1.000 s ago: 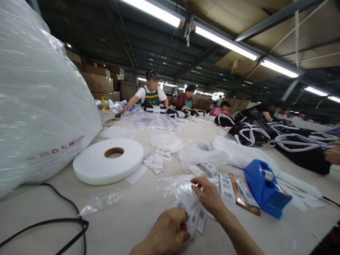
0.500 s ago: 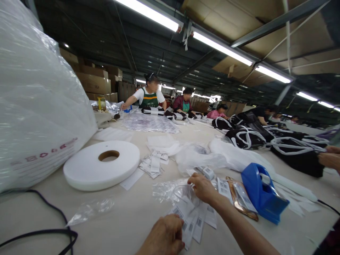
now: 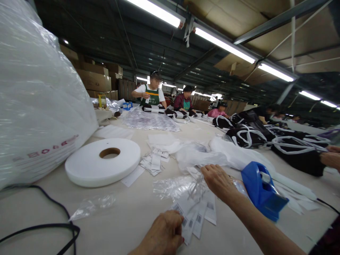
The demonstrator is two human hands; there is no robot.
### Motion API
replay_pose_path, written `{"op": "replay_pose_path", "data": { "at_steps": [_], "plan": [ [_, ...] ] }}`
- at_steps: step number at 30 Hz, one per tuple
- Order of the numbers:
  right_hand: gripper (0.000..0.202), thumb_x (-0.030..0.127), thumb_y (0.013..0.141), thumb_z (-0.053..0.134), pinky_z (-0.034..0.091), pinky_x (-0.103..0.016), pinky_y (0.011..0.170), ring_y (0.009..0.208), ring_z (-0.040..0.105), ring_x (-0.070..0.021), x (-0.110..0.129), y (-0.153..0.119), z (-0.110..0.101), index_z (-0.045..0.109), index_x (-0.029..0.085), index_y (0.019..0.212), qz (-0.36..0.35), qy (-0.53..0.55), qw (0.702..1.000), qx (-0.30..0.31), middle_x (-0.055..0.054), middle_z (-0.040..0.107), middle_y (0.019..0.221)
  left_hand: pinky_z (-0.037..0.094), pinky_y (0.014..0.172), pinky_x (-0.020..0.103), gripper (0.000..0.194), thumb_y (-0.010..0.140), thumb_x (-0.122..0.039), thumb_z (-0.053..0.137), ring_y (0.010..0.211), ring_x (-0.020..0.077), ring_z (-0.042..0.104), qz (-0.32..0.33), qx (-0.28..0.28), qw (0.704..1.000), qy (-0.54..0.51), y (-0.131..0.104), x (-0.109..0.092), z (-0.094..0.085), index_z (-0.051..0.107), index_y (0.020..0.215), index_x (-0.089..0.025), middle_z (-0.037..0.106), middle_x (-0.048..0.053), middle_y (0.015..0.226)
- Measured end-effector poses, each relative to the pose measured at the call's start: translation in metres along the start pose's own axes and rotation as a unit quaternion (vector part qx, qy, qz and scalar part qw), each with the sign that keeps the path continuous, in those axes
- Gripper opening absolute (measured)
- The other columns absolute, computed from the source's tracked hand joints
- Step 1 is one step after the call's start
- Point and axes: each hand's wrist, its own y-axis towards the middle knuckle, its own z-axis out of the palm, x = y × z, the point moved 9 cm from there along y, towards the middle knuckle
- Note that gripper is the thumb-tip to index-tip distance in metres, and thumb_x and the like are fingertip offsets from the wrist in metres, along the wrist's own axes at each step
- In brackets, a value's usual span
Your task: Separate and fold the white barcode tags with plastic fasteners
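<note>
A fan of white barcode tags (image 3: 199, 221) lies on the table in front of me. My left hand (image 3: 163, 232) is closed at its left edge, thumb and forefinger pinching the tags there. Thin pale strings (image 3: 198, 186), blurred, run from the tags up to the fingertips of my right hand (image 3: 219, 182). That hand is closed, fingers bent down together, and seems to grip the string ends; its fingertips are partly hidden. Beside the strings lies a crumpled clear plastic bag (image 3: 170, 187). The right hand and forearm cover most of a packet behind them.
To the right stands a blue tape dispenser (image 3: 261, 191). A large white roll (image 3: 87, 163) and loose labels (image 3: 155, 161) lie left, near a black cable (image 3: 50, 198). A bulky plastic-wrapped bundle (image 3: 45, 99) rises far left. Co-workers and black bags (image 3: 297, 156) are beyond.
My right hand has moved right and slightly up from the plastic bag, and the strings now stretch toward it. My left hand has barely moved. A co-worker's arm has lifted from the table.
</note>
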Motion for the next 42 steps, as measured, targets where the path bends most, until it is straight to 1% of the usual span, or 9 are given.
{"op": "replay_pose_path", "data": {
  "at_steps": [3,7,15,20,22,27,31,35,42],
  "plan": [
    [0.023,-0.003,0.078,0.043,0.036,-0.035,0.067,0.074,0.058,-0.0254,-0.009,-0.004,-0.015,0.062,0.01,0.079,0.015,-0.012,0.999,-0.033,-0.013,0.065,0.076,0.037,0.083,0.03,0.015,0.051,-0.01,0.048,0.088,0.0214,0.053,0.012,-0.006,1.0,-0.005,0.0,-0.001,0.0,0.039,0.049,-0.021,0.058,0.001,0.075],
    [0.02,0.0,0.078,0.047,0.033,-0.031,0.065,0.072,0.058,-0.0237,-0.005,-0.007,-0.036,0.062,0.013,0.075,0.009,-0.001,0.997,-0.071,-0.01,0.066,0.073,0.037,0.08,0.028,0.013,0.051,-0.008,0.048,0.086,0.0206,0.054,0.014,-0.015,1.0,-0.014,-0.001,-0.002,-0.003,0.043,0.049,-0.019,0.058,0.001,0.072],
    [0.017,0.006,0.079,0.049,0.033,-0.029,0.064,0.068,0.056,-0.0189,0.015,-0.01,-0.085,0.062,0.015,0.073,-0.021,0.037,0.989,-0.143,-0.005,0.065,0.07,0.035,0.082,0.03,0.003,0.058,-0.013,0.057,0.094,0.0228,0.055,-0.038,-0.063,0.996,-0.045,-0.009,-0.008,-0.022,0.058,0.057,-0.016,0.066,0.005,0.098],
    [0.018,0.007,0.079,0.047,0.035,-0.028,0.063,0.068,0.056,-0.0192,0.022,-0.016,-0.108,0.062,0.016,0.074,-0.048,0.064,0.981,-0.178,-0.006,0.065,0.069,0.038,0.074,0.029,0.004,0.06,-0.017,0.056,0.08,0.0207,0.057,-0.025,-0.097,0.993,-0.059,-0.014,-0.016,-0.037,0.057,0.055,-0.017,0.067,0.002,0.075],
    [0.018,0.007,0.079,0.047,0.036,-0.028,0.064,0.069,0.056,-0.0189,0.024,-0.018,-0.117,0.062,0.016,0.075,-0.058,0.078,0.977,-0.188,-0.006,0.065,0.069,0.038,0.073,0.028,0.004,0.061,-0.018,0.056,0.079,0.0203,0.057,-0.013,-0.111,0.992,-0.067,-0.015,-0.019,-0.044,0.057,0.057,-0.017,0.066,0.002,0.074],
    [0.017,0.008,0.079,0.047,0.038,-0.027,0.062,0.066,0.056,-0.0178,0.03,-0.021,-0.136,0.062,0.016,0.076,-0.077,0.106,0.969,-0.21,-0.005,0.064,0.069,0.031,0.092,0.032,0.007,0.059,-0.017,0.063,0.106,0.0241,0.051,0.044,-0.168,0.978,-0.112,-0.018,-0.028,-0.063,0.059,0.053,-0.018,0.062,0.008,0.108],
    [0.017,0.01,0.079,0.046,0.039,-0.026,0.062,0.065,0.055,-0.0172,0.033,-0.022,-0.148,0.062,0.016,0.076,-0.087,0.119,0.963,-0.224,-0.005,0.064,0.068,0.021,0.102,0.037,0.006,0.057,-0.018,0.068,0.123,0.0268,0.037,0.058,-0.14,0.978,-0.143,-0.016,-0.027,-0.062,0.063,0.053,-0.019,0.047,0.008,0.132],
    [0.018,0.011,0.081,0.045,0.039,-0.026,0.062,0.065,0.055,-0.017,0.035,-0.026,-0.16,0.061,0.016,0.075,-0.095,0.131,0.956,-0.245,-0.005,0.063,0.067,0.022,0.103,0.038,0.007,0.056,-0.02,0.072,0.126,0.027,0.033,0.09,-0.118,0.973,-0.176,-0.015,-0.029,-0.057,0.065,0.054,-0.02,0.043,0.007,0.137],
    [0.017,0.013,0.083,0.044,0.041,-0.027,0.062,0.066,0.056,-0.0168,0.04,-0.034,-0.179,0.06,0.018,0.078,-0.116,0.16,0.942,-0.27,-0.004,0.063,0.067,0.015,0.105,0.043,0.007,0.055,-0.021,0.075,0.129,0.0284,0.027,0.107,-0.146,0.967,-0.18,-0.015,-0.03,-0.055,0.068,0.054,-0.021,0.043,0.006,0.136]
  ]
}}
